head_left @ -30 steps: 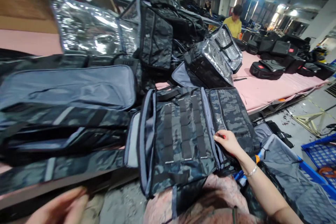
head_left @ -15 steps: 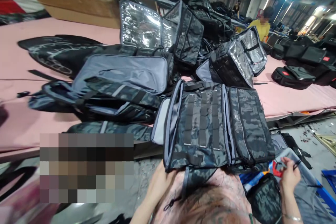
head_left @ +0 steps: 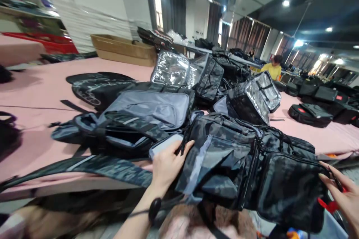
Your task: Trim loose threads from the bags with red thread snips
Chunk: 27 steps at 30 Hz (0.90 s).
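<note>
A dark camouflage backpack [head_left: 224, 164] lies before me on its side, tilted, with its front pockets and zips facing me. My left hand [head_left: 168, 160] is closed on its left edge, thumb and fingers pinching the fabric by a dark zip or strap. My right hand [head_left: 342, 190] is at the right end, its fingertips against the corner of the dark pocket [head_left: 291, 190]. Red-handled scissors [head_left: 327, 205] are held in that right hand, partly hidden by the fingers. A grey-lined flap [head_left: 165, 145] shows beside my left hand.
Another open camouflage bag [head_left: 146, 110] lies to the left on the pink-covered table [head_left: 36, 93]. Silver-lined bags [head_left: 171, 68] stand behind it. A cardboard box [head_left: 123, 50] sits at the back. A person in yellow [head_left: 272, 70] works farther off, near several black bags [head_left: 310, 115].
The backpack has been turned so its pocketed side faces me. My left hand has come up to its left edge, and my right hand has moved up to its right corner with the scissors.
</note>
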Motion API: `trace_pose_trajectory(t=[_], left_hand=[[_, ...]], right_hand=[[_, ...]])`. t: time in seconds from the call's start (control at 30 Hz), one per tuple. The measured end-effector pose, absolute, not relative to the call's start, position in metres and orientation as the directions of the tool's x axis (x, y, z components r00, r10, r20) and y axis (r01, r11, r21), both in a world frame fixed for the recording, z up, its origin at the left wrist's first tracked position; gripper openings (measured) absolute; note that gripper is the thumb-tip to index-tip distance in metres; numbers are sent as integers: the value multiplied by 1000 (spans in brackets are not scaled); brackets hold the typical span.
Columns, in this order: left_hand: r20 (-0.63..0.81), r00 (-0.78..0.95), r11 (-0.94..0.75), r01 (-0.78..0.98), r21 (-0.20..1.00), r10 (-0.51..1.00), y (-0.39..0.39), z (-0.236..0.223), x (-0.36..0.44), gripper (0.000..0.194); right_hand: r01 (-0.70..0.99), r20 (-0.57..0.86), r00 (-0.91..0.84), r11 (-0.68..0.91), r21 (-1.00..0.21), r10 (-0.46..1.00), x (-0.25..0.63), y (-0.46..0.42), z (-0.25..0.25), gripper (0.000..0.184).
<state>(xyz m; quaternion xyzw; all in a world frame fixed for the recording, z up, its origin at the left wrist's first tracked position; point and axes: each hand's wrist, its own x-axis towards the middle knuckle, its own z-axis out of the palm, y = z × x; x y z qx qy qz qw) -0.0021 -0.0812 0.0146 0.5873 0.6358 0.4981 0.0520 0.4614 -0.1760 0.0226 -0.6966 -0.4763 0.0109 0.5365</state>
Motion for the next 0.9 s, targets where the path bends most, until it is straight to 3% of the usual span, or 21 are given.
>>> trace_pose_trajectory(t=[0.13,0.27,0.37,0.47,0.57,0.7,0.9], left_hand=[[328,-421,-144,411,900,846,-51,40,-17,41],[352,-442,-310,166,936,825,-66,40,-4,62],[554,-295,-431,391,813,779,-92,22,40,52],[722,-79,-492,681,543,688,-102,-2,88,50],[803,-3,-482,798,361,597,-90,-13,110,43],[814,46,-494,814,305,579,-75,-11,106,41],[756,83,-527,766,368,649,-82,-14,84,51]], right_hand=[[526,460,551,139,-839,697,447,-97,36,54],[447,389,532,141,-883,752,430,-36,52,54],[428,378,491,161,-889,785,431,-12,67,51],[468,394,466,157,-869,792,437,2,79,44],[511,432,447,173,-842,784,436,9,88,37],[527,411,500,108,-843,762,431,17,96,34],[616,471,491,90,-783,733,447,44,98,32]])
